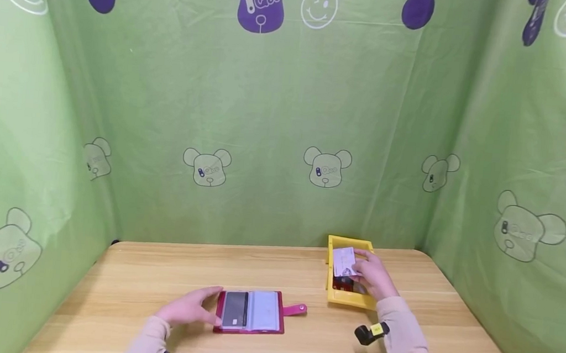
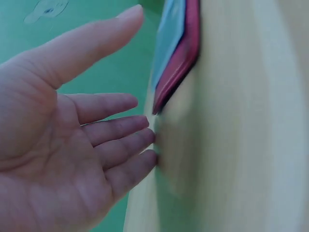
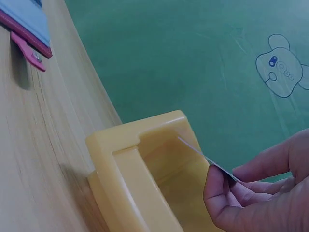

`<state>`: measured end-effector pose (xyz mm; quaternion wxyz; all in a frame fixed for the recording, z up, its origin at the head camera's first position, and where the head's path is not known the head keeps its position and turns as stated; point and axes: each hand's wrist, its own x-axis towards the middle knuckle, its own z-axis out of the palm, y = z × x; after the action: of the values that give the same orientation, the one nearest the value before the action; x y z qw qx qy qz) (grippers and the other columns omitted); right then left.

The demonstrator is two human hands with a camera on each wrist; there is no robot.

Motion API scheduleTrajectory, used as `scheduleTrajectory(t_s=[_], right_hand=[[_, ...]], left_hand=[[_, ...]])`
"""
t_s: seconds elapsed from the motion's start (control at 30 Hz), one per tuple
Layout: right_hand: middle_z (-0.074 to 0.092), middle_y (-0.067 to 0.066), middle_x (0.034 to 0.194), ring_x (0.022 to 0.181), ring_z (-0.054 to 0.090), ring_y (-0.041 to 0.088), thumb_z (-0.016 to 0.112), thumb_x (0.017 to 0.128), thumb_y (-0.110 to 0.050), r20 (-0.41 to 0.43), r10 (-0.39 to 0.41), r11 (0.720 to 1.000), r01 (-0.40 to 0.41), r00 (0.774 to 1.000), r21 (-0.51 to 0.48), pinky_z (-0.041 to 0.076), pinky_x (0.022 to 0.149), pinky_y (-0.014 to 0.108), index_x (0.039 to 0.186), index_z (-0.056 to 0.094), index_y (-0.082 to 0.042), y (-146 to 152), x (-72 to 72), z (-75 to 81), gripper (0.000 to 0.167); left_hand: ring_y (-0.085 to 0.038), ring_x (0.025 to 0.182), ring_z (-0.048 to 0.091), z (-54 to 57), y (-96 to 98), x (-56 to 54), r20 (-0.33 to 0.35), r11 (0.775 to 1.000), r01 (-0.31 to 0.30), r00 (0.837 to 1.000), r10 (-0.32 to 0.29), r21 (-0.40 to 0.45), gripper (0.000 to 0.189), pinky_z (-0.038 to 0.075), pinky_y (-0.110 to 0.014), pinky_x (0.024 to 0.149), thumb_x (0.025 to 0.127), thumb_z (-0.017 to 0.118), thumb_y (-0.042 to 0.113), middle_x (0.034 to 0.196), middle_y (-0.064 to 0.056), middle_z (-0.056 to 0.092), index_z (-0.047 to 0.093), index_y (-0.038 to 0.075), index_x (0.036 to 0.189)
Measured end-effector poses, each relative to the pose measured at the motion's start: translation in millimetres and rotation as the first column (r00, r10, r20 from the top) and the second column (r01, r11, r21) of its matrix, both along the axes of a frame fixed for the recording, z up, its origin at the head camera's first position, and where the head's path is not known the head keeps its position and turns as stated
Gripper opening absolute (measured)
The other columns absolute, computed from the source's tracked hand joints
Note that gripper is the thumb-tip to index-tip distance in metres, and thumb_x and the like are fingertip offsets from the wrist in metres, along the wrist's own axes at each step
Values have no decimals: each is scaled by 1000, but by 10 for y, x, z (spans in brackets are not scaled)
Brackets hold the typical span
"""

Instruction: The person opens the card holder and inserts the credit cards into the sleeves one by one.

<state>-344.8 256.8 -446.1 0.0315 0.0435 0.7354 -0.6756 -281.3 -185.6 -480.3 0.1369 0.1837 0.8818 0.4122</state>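
An open card holder (image 1: 265, 311) with a magenta cover and clear sleeves lies on the table, a dark card (image 1: 235, 309) in its left sleeve. Beside its left edge is my left hand (image 1: 192, 306), fingers extended and thumb spread; the left wrist view shows its palm bare. Over the yellow bin (image 1: 351, 298), my right hand (image 1: 374, 273) pinches a pale card (image 1: 344, 261) between thumb and fingers. That card appears nearly edge-on in the right wrist view, above the bin's opening. More cards (image 1: 343, 283) lie inside the bin, partly hidden by the hand.
The card holder's pink snap strap (image 1: 295, 310) points right, towards the bin. A wooden table (image 1: 166, 261) carries everything. Green printed curtains (image 1: 260, 208) stand behind it and along both sides.
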Motion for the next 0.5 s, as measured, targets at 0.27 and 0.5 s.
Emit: scheduleTrajectory(t_s=[0.27, 0.5], right_hand=[[40, 39, 135, 87, 60, 17, 41, 85, 14, -15, 21, 999, -21, 1000, -27, 58, 79, 28, 148, 20, 11, -73, 82, 56, 66], [44, 36, 132, 87, 62, 15, 39, 85, 15, -32, 54, 996, -56, 998, -68, 58, 76, 26, 148, 23, 10, -309, 165, 28, 65]], left_hand=[[-51, 139, 33, 155, -28, -77, 37, 992, -60, 998, 56, 114, 78, 27, -67, 114, 84, 73, 24, 152, -27, 36, 36, -3, 147], [-46, 133, 45, 258, 136, -183, 26, 975, -45, 999, 41, 215, 70, 38, -59, 112, 89, 67, 31, 150, -24, 42, 40, -1, 145]])
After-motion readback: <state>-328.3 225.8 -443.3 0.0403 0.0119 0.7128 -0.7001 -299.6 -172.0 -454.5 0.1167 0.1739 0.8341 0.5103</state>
